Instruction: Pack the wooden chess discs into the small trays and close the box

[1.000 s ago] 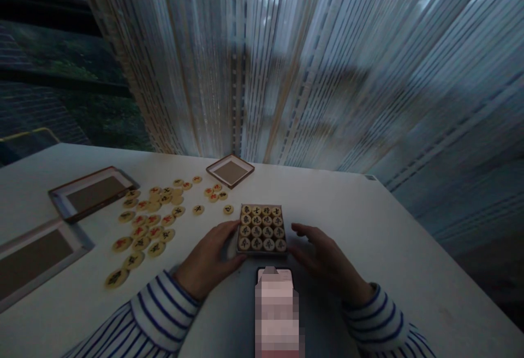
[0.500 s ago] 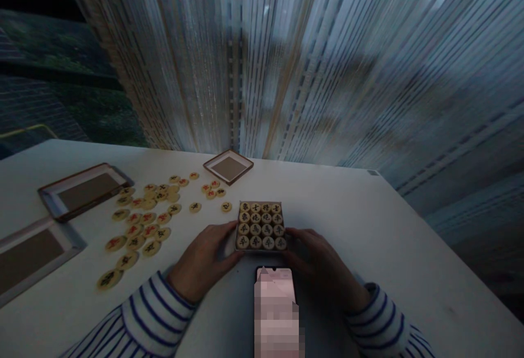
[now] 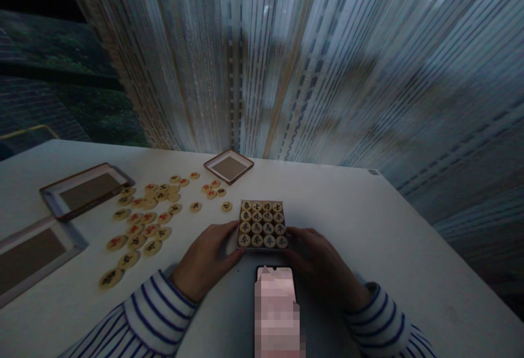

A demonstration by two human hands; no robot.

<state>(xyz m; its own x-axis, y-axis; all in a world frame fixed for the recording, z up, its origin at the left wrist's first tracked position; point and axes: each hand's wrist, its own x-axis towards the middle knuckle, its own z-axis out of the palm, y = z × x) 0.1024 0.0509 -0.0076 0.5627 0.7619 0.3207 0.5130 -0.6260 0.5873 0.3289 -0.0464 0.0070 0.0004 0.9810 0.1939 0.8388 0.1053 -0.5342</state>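
A small square box (image 3: 262, 249) filled with neat rows of round xiangqi pieces (image 3: 262, 224) with black characters sits on the table in front of me. My left hand (image 3: 208, 260) grips its left side, fingers along the edge and thumb at the near corner. On the opposite side, my right hand (image 3: 321, 262) holds the box the same way. Just below the box lies a phone (image 3: 275, 292), its screen lit and partly blurred out. Loose xiangqi pieces (image 3: 148, 217) with red and black characters are scattered to the left, some overlapping.
The white table (image 3: 360, 221) stretches out to both sides. A small box lid (image 3: 229, 166) lies at the back, and two larger open boxes (image 3: 85, 186) (image 3: 35, 260) rest at the left. A string curtain (image 3: 262, 63) hangs behind the table.
Almost nothing differs. The whole view has shifted very slightly; both hands stay on the sides of the box.
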